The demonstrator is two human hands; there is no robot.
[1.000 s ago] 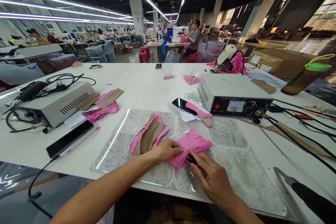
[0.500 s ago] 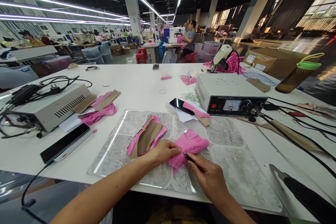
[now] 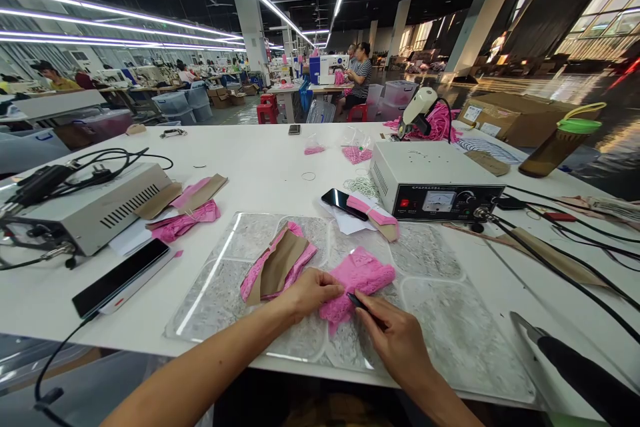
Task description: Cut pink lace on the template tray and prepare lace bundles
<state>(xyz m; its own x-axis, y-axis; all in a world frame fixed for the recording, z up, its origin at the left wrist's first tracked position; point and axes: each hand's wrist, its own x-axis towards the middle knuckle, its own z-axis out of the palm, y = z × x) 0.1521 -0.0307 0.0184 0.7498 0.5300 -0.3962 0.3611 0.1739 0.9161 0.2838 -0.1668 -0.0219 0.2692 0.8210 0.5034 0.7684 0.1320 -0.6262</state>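
Right hand (image 3: 395, 333), palm down with wrist low, pinches a thin black tool (image 3: 359, 299) between thumb and forefinger, its tip on the pink lace piece (image 3: 361, 279). Left hand (image 3: 310, 291) reaches in from my forearm, fingertips pressed together on the lace's left edge. Lace lies on my clear plastic mat (image 3: 445, 320), near a folded lace-and-card bundle (image 3: 278, 265).
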